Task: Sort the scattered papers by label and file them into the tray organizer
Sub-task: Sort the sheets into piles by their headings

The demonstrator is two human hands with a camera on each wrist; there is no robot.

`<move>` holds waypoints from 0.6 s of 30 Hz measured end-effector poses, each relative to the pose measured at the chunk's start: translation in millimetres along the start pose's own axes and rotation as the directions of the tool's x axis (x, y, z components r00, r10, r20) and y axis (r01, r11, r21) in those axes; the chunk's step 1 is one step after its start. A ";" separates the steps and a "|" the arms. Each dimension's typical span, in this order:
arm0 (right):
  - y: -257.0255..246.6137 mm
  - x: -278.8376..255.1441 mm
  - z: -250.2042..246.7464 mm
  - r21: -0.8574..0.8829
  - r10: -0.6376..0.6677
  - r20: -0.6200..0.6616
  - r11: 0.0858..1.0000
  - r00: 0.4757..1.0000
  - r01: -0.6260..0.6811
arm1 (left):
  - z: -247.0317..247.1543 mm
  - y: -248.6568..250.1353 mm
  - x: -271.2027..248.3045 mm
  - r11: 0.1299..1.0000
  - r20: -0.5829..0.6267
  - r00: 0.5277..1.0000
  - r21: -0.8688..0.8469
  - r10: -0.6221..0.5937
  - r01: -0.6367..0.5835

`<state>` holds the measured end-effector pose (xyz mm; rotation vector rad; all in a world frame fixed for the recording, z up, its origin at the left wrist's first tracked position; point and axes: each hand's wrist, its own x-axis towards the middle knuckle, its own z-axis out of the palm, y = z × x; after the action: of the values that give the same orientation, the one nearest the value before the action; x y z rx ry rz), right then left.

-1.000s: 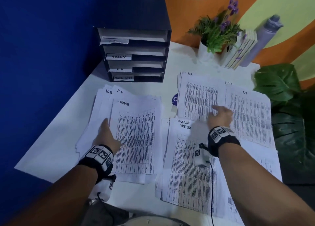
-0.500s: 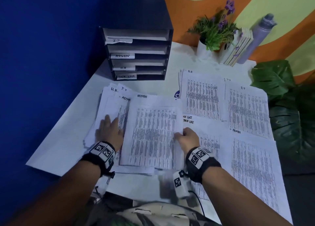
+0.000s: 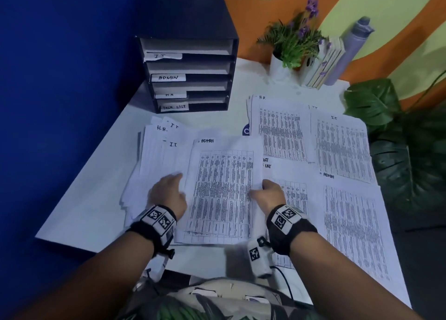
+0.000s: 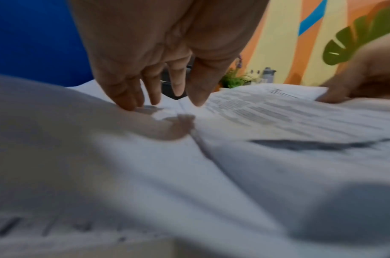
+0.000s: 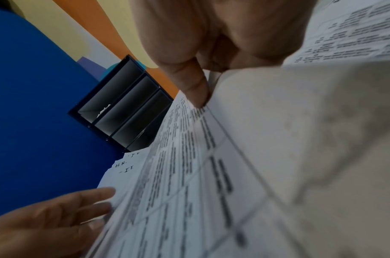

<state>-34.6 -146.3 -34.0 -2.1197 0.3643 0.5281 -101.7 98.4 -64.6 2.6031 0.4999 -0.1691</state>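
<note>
**Right hand pinches ADMIN sheet, left flat on pile**

Right hand (image 3: 270,195) pinches right edge of ADMIN sheet (image 3: 222,189), thumb on top, fingers curled beneath; thin white paper with a printed grid, bowed and lifted. Left hand (image 3: 169,194) fingers straight, slightly spread, tips pressing the loose pile (image 3: 154,155) near table (image 3: 91,199) left edge. Organizer (image 3: 190,73), black boxy four-slot unit, stands at far left corner.
</note>
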 end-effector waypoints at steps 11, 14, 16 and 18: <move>6.8 4.1 -3.5 -0.047 -0.014 -0.108 0.999 0.994 0.009 | -4.5 -25.8 26.1 0.959 0.113 0.956 0.112 -0.272 0.260; 11.7 4.6 -19.8 -0.038 -0.009 -0.192 0.999 0.981 0.001 | -3.5 -30.8 28.6 0.963 0.117 0.956 0.015 -0.270 0.270; 19.5 6.0 -42.5 -0.003 0.030 -0.272 0.999 0.962 -0.032 | -3.6 -32.4 30.3 0.960 0.121 0.954 -0.024 -0.274 0.279; 34.9 10.8 -71.0 -0.014 0.060 -0.350 0.997 0.935 -0.070 | -4.0 -32.7 31.7 0.957 0.126 0.951 -0.030 -0.283 0.288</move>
<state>-24.2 -225.2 -27.8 -2.2337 0.6327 0.1891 -84.6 137.0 -81.8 2.4447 0.8253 -0.4024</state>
